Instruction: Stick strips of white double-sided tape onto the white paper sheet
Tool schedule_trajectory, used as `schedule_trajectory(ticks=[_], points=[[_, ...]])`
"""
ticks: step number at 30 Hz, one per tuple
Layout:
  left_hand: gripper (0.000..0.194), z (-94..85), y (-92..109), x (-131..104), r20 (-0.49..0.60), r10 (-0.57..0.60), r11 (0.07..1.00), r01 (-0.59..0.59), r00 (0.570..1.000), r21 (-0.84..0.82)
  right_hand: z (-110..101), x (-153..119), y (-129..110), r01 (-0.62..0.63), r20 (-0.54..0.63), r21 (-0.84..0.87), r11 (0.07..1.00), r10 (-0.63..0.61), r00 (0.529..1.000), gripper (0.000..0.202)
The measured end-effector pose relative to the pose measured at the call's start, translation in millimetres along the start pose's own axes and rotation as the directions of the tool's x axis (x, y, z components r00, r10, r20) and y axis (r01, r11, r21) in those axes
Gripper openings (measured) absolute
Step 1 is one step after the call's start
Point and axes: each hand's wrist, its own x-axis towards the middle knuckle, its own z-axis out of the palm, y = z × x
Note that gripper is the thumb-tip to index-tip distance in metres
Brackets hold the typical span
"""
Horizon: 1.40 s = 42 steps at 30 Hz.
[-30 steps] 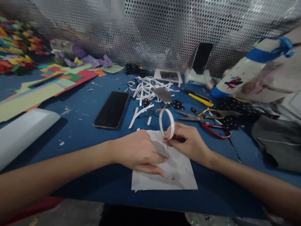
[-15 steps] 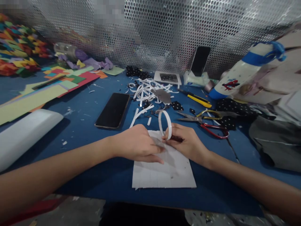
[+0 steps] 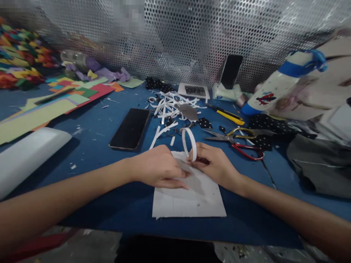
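Observation:
A white sheet with a ragged lower left corner lies near the table's front edge. My left hand rests on its upper left part, thumb and forefinger stretched toward the right, the other fingers curled under. At the sheet's upper edge, my right hand pinches a thin white strip bent into an upright loop. The fingertips of both hands are close to each other. What lies under my left fingers is hidden.
Beyond the hands are cut white strips, a black phone, scissors, a yellow cutter and a bottle. Coloured papers and a white rounded object lie left, grey cloth right.
The whole view has shifted slightly, so things appear a little further left. Both hands keep almost the same pose, with the loop still held in my right hand.

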Motion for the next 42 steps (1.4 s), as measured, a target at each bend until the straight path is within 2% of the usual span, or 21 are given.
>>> schedule_trajectory(ticks=[3,8,15,23,30,38,42], points=[[0.036,0.8,-0.6,-0.7,0.002,-0.003,1.0,0.003,1.0,0.01,-0.3,-0.7,-0.9,0.015,0.008,-0.056,0.998,-0.015,1.0,0.01],[0.037,2.4,-2.2,0.2,0.013,-0.05,0.991,0.049,0.999,0.122,-0.7,-2.7,3.0,0.051,-0.031,-0.13,0.99,-0.056,0.998,0.002],[0.036,1.2,-0.5,3.0,-0.017,-0.074,0.992,0.075,0.997,0.1,-3.3,6.3,8.7,0.018,-0.176,0.14,0.99,0.007,0.984,0.006],[0.038,1.7,-0.3,3.4,-0.054,-0.076,0.995,0.079,0.996,0.054,-0.8,11.8,11.2,-0.013,-0.144,0.036,0.999,0.018,0.989,0.002],[0.036,1.5,-0.5,3.4,-0.036,-0.067,0.997,0.069,0.997,0.043,-1.5,14.0,8.2,-0.032,-0.101,-0.034,0.999,0.029,0.995,0.007],[0.037,3.1,0.2,2.4,0.028,-0.073,0.993,0.07,0.997,0.092,-1.8,14.0,5.5,-0.029,-0.076,-0.11,0.993,0.021,0.997,0.004],[0.039,1.8,-1.8,2.5,-0.001,-0.089,0.989,0.089,0.996,0.117,-1.6,13.6,6.9,0.003,-0.063,-0.136,0.991,-0.012,0.998,0.003]])
